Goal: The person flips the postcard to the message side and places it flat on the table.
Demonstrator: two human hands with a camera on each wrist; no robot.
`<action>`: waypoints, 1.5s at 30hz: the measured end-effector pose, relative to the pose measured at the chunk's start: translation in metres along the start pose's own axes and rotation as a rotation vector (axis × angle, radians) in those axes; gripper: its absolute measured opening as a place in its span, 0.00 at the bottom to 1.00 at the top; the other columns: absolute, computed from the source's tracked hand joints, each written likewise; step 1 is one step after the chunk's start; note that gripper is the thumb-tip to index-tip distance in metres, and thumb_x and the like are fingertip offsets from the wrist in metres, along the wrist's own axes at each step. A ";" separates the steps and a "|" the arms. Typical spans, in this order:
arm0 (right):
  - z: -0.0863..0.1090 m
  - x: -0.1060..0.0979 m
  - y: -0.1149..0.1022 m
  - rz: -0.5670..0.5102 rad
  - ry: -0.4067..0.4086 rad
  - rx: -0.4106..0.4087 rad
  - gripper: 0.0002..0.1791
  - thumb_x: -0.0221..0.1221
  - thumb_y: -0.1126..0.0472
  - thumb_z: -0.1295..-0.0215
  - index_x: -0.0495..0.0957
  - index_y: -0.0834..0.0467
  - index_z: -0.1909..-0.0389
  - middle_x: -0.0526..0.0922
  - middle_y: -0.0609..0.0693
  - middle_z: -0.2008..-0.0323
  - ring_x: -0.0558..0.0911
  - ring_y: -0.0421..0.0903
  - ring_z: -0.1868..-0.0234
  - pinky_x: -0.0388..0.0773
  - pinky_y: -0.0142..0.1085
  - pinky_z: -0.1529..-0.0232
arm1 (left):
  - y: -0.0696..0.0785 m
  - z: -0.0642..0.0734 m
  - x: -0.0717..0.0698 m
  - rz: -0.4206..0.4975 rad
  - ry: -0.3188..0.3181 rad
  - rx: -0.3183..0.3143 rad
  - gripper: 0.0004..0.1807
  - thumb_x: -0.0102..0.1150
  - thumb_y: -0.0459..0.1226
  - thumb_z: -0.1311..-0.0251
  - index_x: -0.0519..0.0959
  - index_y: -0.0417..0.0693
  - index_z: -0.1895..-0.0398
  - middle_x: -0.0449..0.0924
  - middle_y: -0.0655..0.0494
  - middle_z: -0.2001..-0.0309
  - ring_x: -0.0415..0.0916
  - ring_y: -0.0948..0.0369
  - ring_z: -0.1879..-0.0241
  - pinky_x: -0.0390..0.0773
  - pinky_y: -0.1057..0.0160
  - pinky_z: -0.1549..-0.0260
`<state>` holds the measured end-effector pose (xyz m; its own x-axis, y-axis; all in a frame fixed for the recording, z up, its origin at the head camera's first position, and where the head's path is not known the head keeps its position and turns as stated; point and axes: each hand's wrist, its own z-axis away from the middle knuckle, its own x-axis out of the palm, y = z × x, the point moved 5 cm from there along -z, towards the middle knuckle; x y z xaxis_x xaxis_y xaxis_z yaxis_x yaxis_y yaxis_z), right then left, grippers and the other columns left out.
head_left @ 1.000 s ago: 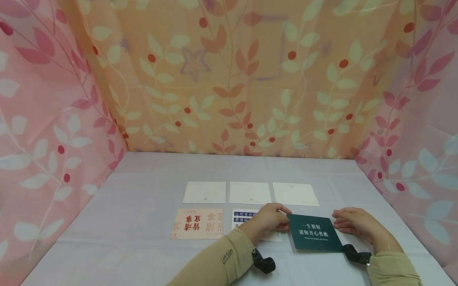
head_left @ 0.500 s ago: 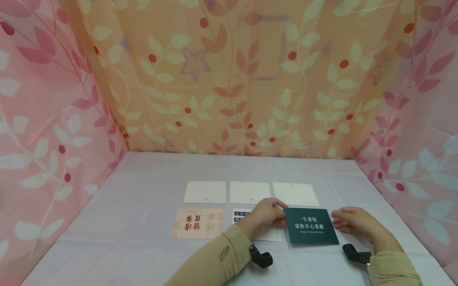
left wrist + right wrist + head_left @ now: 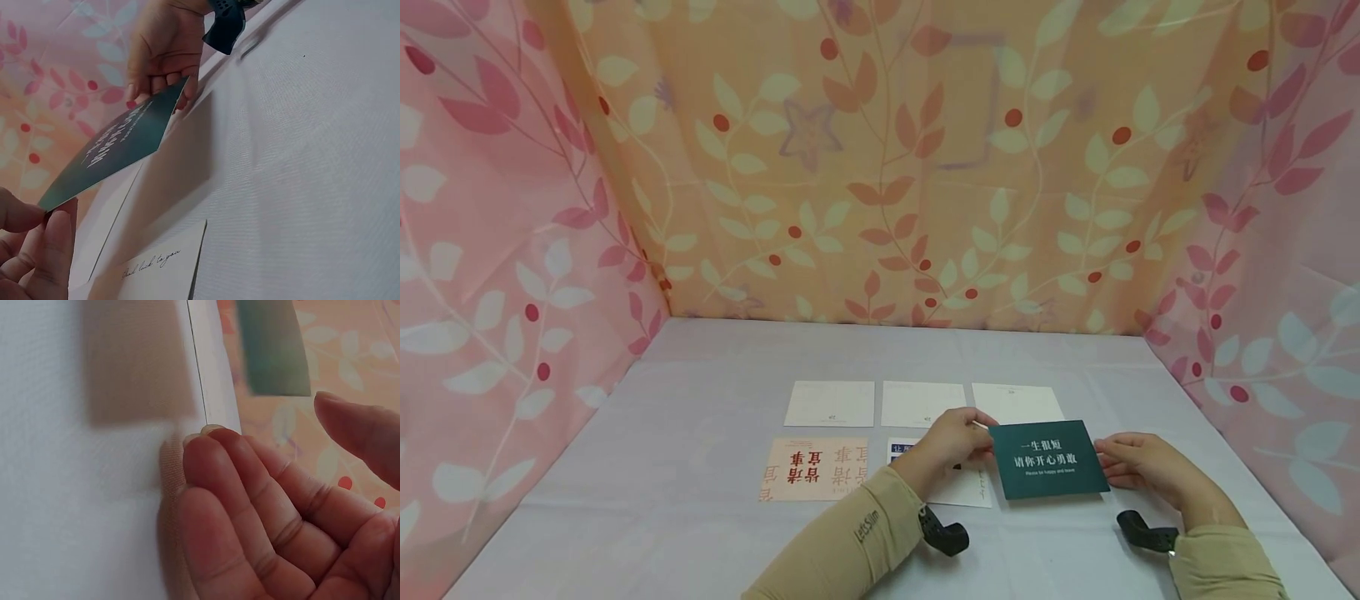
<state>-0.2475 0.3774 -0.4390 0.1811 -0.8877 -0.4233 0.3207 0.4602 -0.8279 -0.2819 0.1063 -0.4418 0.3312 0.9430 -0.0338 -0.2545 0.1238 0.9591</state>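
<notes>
A dark green card (image 3: 1048, 458) with white lettering is held up off the table, tilted, its shadow falling below it in the left wrist view. My left hand (image 3: 951, 446) pinches its far left corner between thumb and fingers (image 3: 56, 250). Just off the card's right edge is my right hand (image 3: 1150, 467), fingers loosely bent with nothing in them; the right wrist view shows a gap between them and the card. My left hand and forearm hide much of a white card with blue text blocks (image 3: 901, 448).
Two blank-looking white cards (image 3: 829, 404) lie in the back row, with a third white card (image 3: 1011, 400) partly covered by the green one. At the front left lies a peach card (image 3: 816, 469) with red characters. Patterned cloth walls (image 3: 880, 208) surround the white table (image 3: 662, 517).
My left hand has moved the green card away from me and slightly left, so it now overlaps the third white card in the head view. My right hand stays nearly still.
</notes>
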 end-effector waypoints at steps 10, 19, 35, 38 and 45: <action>0.001 0.000 -0.002 0.045 -0.014 -0.047 0.16 0.56 0.57 0.37 0.77 0.68 0.60 0.81 0.53 0.68 0.79 0.47 0.68 0.80 0.38 0.65 | -0.002 -0.001 0.002 0.026 0.010 0.007 0.08 0.56 0.29 0.45 0.78 0.51 0.68 0.80 0.54 0.74 0.77 0.60 0.76 0.79 0.64 0.74; 0.004 0.001 -0.007 0.052 -0.011 -0.057 0.11 0.56 0.60 0.37 0.77 0.67 0.65 0.78 0.51 0.73 0.77 0.47 0.71 0.79 0.38 0.68 | -0.001 0.001 0.001 0.030 0.008 0.027 0.07 0.56 0.29 0.45 0.79 0.51 0.68 0.80 0.54 0.74 0.78 0.59 0.75 0.79 0.64 0.73; 0.004 -0.001 -0.010 0.031 0.004 -0.093 0.11 0.55 0.61 0.37 0.76 0.68 0.66 0.77 0.51 0.75 0.77 0.46 0.72 0.79 0.37 0.68 | -0.003 -0.001 0.004 0.091 -0.026 0.023 0.04 0.57 0.29 0.46 0.78 0.47 0.69 0.81 0.51 0.75 0.78 0.60 0.76 0.80 0.62 0.72; 0.003 -0.001 -0.010 0.018 0.005 -0.098 0.10 0.54 0.62 0.36 0.76 0.68 0.66 0.78 0.51 0.75 0.77 0.46 0.72 0.80 0.37 0.68 | -0.003 -0.001 0.004 0.095 -0.027 0.021 0.04 0.58 0.29 0.46 0.78 0.47 0.69 0.81 0.51 0.75 0.78 0.59 0.75 0.80 0.62 0.72; 0.002 -0.002 -0.010 -0.004 0.017 -0.101 0.10 0.53 0.63 0.35 0.76 0.69 0.66 0.78 0.51 0.75 0.78 0.45 0.72 0.80 0.37 0.68 | -0.004 0.000 0.002 0.068 -0.009 0.010 0.03 0.60 0.31 0.46 0.78 0.48 0.70 0.81 0.51 0.75 0.79 0.58 0.75 0.80 0.62 0.71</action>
<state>-0.2497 0.3746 -0.4290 0.1642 -0.8898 -0.4257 0.2260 0.4540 -0.8618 -0.2801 0.1077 -0.4457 0.3221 0.9461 0.0340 -0.2675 0.0565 0.9619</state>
